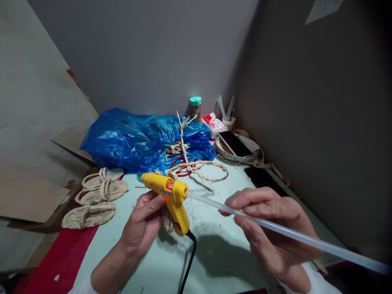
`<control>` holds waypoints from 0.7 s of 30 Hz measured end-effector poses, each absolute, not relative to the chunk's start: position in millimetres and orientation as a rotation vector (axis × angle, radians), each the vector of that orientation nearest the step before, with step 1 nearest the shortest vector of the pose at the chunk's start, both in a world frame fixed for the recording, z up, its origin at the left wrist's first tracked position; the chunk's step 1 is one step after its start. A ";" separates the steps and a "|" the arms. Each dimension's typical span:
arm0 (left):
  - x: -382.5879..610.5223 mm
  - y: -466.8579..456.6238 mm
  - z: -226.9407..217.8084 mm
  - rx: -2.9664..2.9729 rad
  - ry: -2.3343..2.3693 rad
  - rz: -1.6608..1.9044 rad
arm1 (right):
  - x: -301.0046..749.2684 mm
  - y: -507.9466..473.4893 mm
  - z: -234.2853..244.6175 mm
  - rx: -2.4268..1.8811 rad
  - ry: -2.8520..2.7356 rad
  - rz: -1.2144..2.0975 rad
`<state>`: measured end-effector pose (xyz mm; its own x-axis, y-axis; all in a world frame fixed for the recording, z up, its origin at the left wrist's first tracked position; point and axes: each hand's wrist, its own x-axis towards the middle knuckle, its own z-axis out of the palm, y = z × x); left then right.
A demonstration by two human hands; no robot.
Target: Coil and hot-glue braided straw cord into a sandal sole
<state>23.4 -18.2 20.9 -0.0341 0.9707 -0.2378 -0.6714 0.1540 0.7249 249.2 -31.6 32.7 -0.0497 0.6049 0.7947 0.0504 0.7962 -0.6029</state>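
My left hand (143, 223) is closed around the handle of a yellow glue gun (170, 195), its nozzle pointing left and a red light glowing on its side. A black cord (188, 261) hangs from the handle. A piece of braided straw rope (168, 220) is also tucked in that hand behind the gun. My right hand (269, 228) pinches a long clear glue stick (294, 236), whose left end sits in the back of the gun. The stick runs out toward the lower right.
A crumpled blue plastic bag (137, 139) lies at the back of the pale green table (214, 253), with straw braid (199, 165) and a red ring in front of it. Coiled straw rope pieces (98, 196) lie left. A phone (234, 143) rests on a woven tray; a wall stands close on the right.
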 end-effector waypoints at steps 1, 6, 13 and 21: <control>23.2 -18.0 20.9 0.457 0.838 1.394 | 249.2 -31.4 32.5 -0.547 -1.574 0.503; 23.2 -15.8 19.7 0.473 0.868 1.362 | 246.6 -30.8 35.1 -0.592 -1.567 0.557; 25.0 -14.7 18.3 0.499 0.879 1.370 | 248.6 -32.0 41.1 -0.720 -1.589 0.527; 27.0 -15.2 12.7 0.474 0.843 1.327 | 254.6 -33.6 38.1 -0.825 -1.724 0.441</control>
<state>27.0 -15.2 12.7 0.0181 0.9648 -0.2624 -0.6475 0.2113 0.7322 254.6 -33.6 38.1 -0.1361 0.7181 0.6825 0.3024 0.6862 -0.6616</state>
